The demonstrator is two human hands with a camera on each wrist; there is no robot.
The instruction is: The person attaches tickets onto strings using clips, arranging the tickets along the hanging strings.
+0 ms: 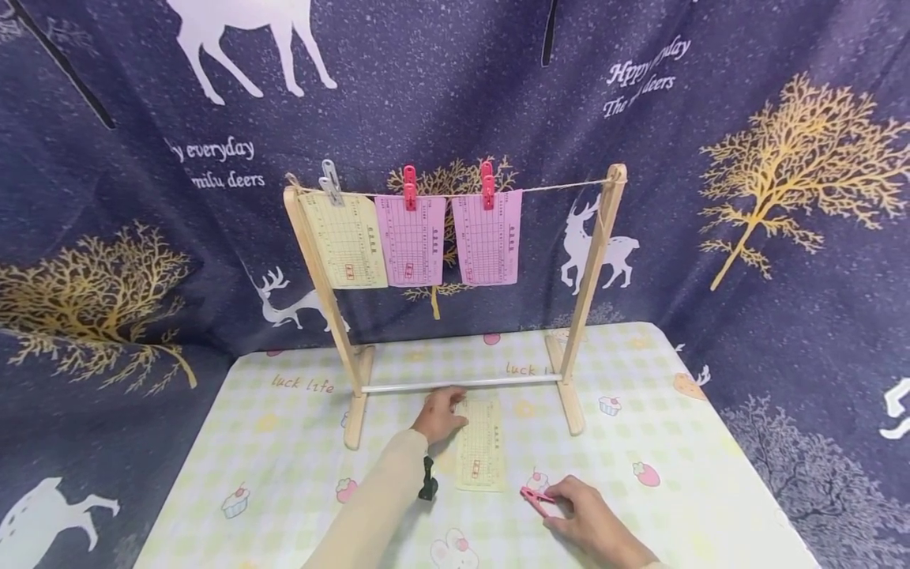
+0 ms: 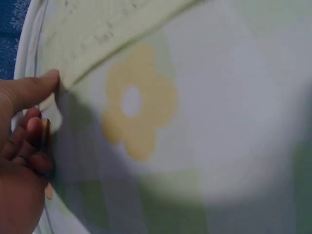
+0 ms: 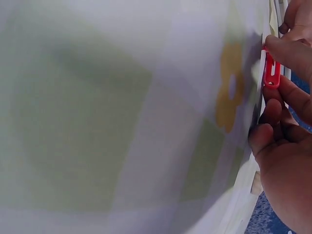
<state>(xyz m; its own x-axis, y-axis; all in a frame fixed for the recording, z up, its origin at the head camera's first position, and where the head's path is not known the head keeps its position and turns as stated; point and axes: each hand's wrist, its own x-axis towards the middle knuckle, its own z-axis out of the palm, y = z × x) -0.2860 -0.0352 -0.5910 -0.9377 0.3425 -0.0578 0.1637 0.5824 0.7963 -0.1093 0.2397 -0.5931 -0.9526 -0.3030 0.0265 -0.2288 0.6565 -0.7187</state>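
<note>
My left hand (image 1: 437, 416) pinches the upper left corner of a pale yellow printed slip (image 1: 480, 446) on the table. In the left wrist view, the thumb (image 2: 36, 90) lies over that slip's corner (image 2: 73, 63), with curled fingers below it. My right hand (image 1: 590, 518) holds a pink-red clothespin (image 1: 538, 499) between thumb and fingers, to the right of the slip's lower end. Seen from the right wrist, the same clothespin (image 3: 272, 70) sits between the thumb and index finger.
Behind the hands stands a wooden frame (image 1: 593, 276) with a string (image 1: 562, 187) across its top. From it hang a yellow slip (image 1: 348, 241) under a grey clothespin (image 1: 331, 183) and two pink slips (image 1: 486, 237) under red clothespins (image 1: 410, 188). A white rod (image 1: 498, 382) joins the frame's feet.
</note>
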